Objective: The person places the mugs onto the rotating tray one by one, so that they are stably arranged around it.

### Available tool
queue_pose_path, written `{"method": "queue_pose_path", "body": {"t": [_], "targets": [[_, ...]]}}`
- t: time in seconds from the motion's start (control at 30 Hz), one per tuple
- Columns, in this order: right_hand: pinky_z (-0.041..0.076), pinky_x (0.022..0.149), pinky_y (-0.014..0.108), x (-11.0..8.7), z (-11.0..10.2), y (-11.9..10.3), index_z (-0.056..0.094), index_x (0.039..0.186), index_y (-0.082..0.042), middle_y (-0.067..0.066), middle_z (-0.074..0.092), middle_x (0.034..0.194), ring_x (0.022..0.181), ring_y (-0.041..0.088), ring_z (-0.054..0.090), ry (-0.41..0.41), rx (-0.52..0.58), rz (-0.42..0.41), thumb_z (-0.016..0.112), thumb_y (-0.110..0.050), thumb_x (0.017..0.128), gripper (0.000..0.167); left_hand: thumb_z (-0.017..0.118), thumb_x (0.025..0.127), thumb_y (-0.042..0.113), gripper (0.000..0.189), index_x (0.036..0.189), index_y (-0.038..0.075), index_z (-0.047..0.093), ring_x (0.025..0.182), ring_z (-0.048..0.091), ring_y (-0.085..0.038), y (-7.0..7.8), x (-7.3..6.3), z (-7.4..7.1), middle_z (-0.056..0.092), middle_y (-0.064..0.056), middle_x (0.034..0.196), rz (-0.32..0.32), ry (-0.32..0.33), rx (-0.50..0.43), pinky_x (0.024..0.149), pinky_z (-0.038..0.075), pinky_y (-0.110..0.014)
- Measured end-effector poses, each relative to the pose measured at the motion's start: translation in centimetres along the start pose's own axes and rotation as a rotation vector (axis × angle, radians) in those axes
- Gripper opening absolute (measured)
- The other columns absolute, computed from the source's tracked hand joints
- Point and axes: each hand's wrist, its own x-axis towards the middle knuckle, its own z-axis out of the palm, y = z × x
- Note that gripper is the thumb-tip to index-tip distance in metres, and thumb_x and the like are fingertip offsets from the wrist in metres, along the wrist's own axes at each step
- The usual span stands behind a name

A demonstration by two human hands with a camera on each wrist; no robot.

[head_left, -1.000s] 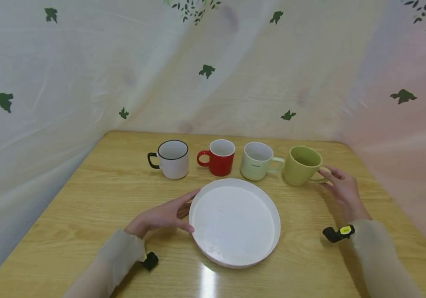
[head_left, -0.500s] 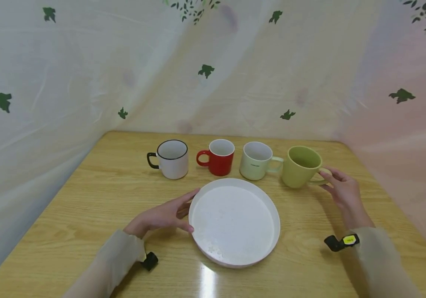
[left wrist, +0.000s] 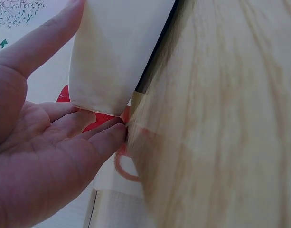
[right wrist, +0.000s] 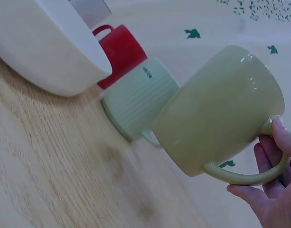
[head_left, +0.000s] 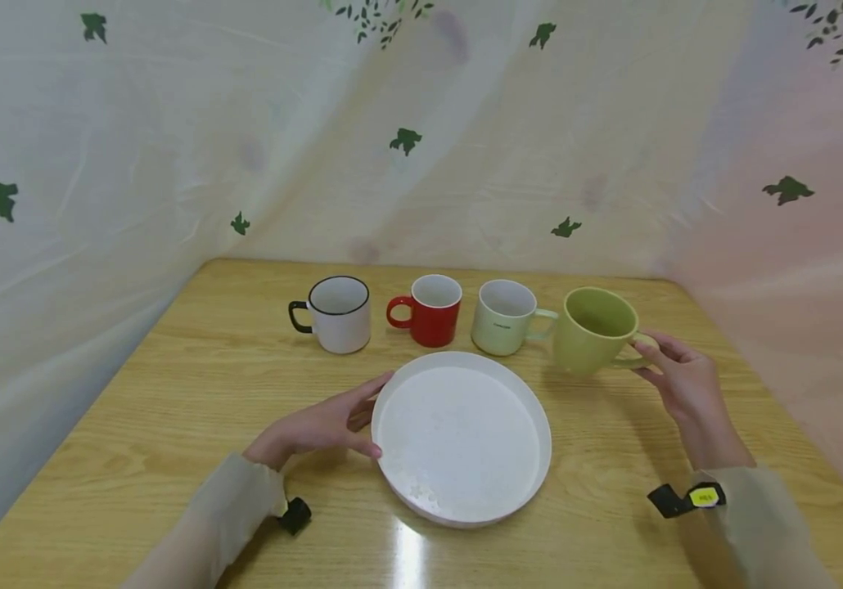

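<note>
My right hand (head_left: 687,380) grips the handle of an olive-green mug (head_left: 592,335), thumb on top of the handle and fingers curled through it. In the right wrist view this mug (right wrist: 221,114) hangs tilted, its base clear of the table. My left hand (head_left: 318,424) rests against the left side of a round white tray (head_left: 466,442), thumb and fingers spread along its wall. In the left wrist view the fingertips (left wrist: 114,135) lie low by the tray wall (left wrist: 117,52), close to the tabletop.
Behind the tray stand a white mug (head_left: 342,319) with black rim and handle, a red mug (head_left: 436,315) and a pale green mug (head_left: 502,323), all upright in a row. A patterned cloth (head_left: 466,196) hangs along the table's back edge.
My right hand has lifted the olive-green mug off the table and brought it slightly nearer to me. The left hand and the tray hold still.
</note>
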Motion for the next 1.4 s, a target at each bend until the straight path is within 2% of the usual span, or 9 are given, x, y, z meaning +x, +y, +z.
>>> {"method": "queue_pose_path", "body": {"t": [0.23, 0.5, 0.87, 1.4], "targets": [[0.061, 0.065, 0.024, -0.7, 1.3, -0.2, 0.078, 0.091, -0.008, -0.001, 0.075, 0.085, 0.076, 0.009, 0.07, -0.057, 0.015, -0.021, 0.055, 0.011, 0.091, 0.03, 0.078, 0.081, 0.013, 0.106, 0.157, 0.022, 0.005, 0.152, 0.012, -0.03, -0.1, 0.0, 0.0, 0.004, -0.002, 0.165, 0.002, -0.001, -0.005, 0.124, 0.018, -0.045], [0.061, 0.069, 0.024, -1.3, 3.1, -0.2, 0.077, 0.092, -0.009, 0.0, 0.074, 0.088, 0.079, 0.009, 0.07, -0.127, 0.017, 0.006, 0.054, 0.009, 0.092, 0.029, 0.078, 0.081, 0.013, 0.105, 0.157, 0.023, 0.007, 0.152, 0.013, -0.03, -0.2, 0.1, -0.1, 0.006, -0.002, 0.165, -0.009, 0.004, -0.01, 0.123, 0.019, -0.045], [0.061, 0.072, 0.022, -1.5, 6.2, 1.1, 0.077, 0.094, -0.014, -0.004, 0.073, 0.091, 0.082, 0.006, 0.069, -0.22, -0.049, 0.0, 0.054, 0.005, 0.094, 0.03, 0.078, 0.081, 0.016, 0.105, 0.157, 0.025, 0.006, 0.152, 0.014, -0.029, -0.1, 0.1, -0.1, 0.005, 0.0, 0.165, -0.016, 0.006, 0.004, 0.124, 0.019, -0.045], [0.06, 0.073, 0.019, -1.2, 8.8, 3.1, 0.077, 0.091, -0.018, -0.007, 0.071, 0.089, 0.081, 0.005, 0.069, -0.232, -0.085, 0.074, 0.056, 0.002, 0.094, 0.029, 0.078, 0.081, 0.015, 0.106, 0.157, 0.023, 0.006, 0.152, 0.014, -0.029, -0.1, 0.0, -0.1, 0.005, -0.001, 0.165, -0.014, 0.01, 0.004, 0.123, 0.02, -0.044]]}}
